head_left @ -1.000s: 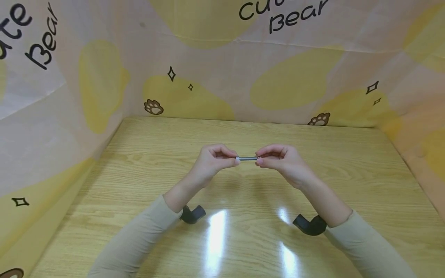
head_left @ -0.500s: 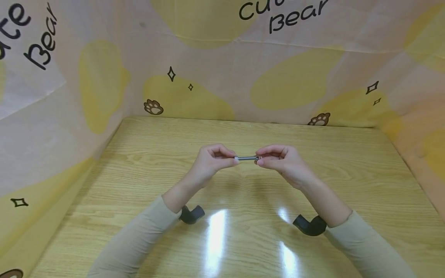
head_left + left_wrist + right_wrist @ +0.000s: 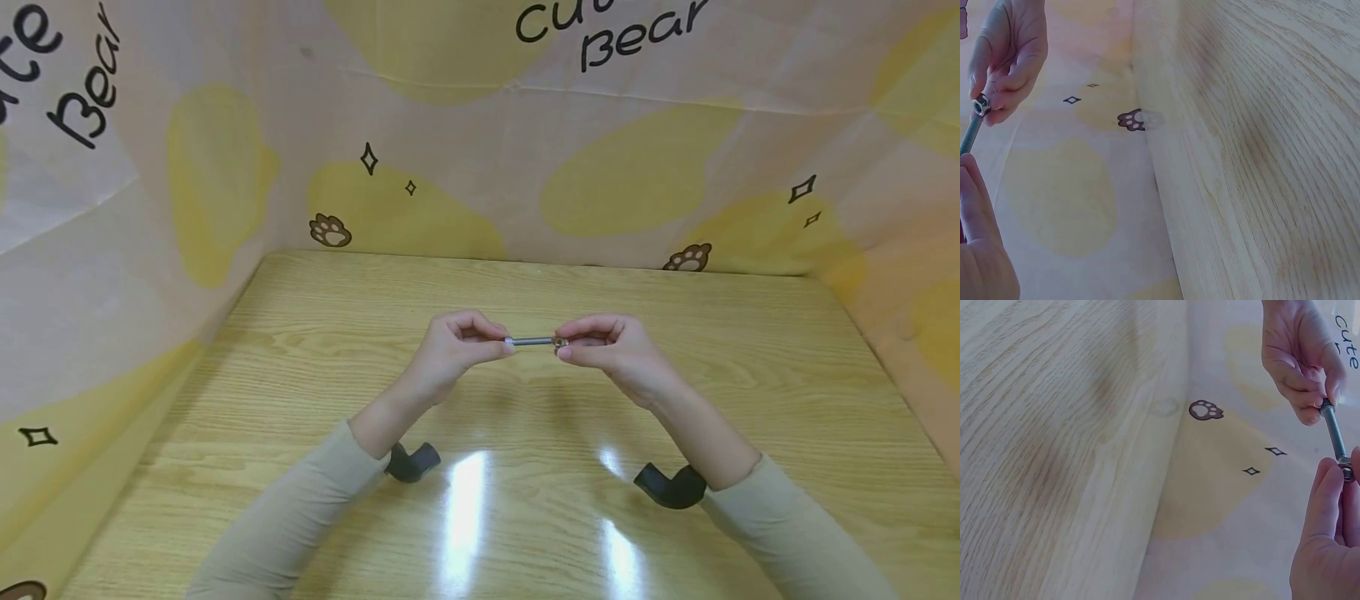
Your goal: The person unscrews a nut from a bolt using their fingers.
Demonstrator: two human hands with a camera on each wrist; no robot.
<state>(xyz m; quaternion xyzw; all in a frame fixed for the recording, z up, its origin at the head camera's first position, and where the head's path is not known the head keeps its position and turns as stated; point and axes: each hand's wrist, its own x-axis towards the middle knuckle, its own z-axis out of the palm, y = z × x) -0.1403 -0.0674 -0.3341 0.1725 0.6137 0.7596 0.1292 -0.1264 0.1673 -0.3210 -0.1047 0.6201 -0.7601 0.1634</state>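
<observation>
In the head view, my left hand (image 3: 459, 350) pinches the head end of a grey metal bolt (image 3: 532, 341) between thumb and fingertips. The bolt is held level above the table and points right. At its far end a small shiny nut (image 3: 560, 342) sits at the fingertips of my right hand (image 3: 615, 354), which pinches it. The left wrist view shows the nut (image 3: 981, 104) at the bolt's tip, its hole turned partly towards the camera. Bolt (image 3: 1334, 431) and nut (image 3: 1347, 470) meet in the right wrist view; I cannot tell whether the threads are engaged.
A wooden table (image 3: 360, 300) lies under both hands, with bright light reflections near its front. Patterned cloth (image 3: 450, 125) walls it in at the back and both sides. A black curved wrist mount (image 3: 671, 486) juts from the right wrist, another mount (image 3: 412, 462) from the left.
The right thumb and fingertips have shifted slightly to the right and further apart, so more of the nut shows. The left hand and bolt have drifted very slightly left.
</observation>
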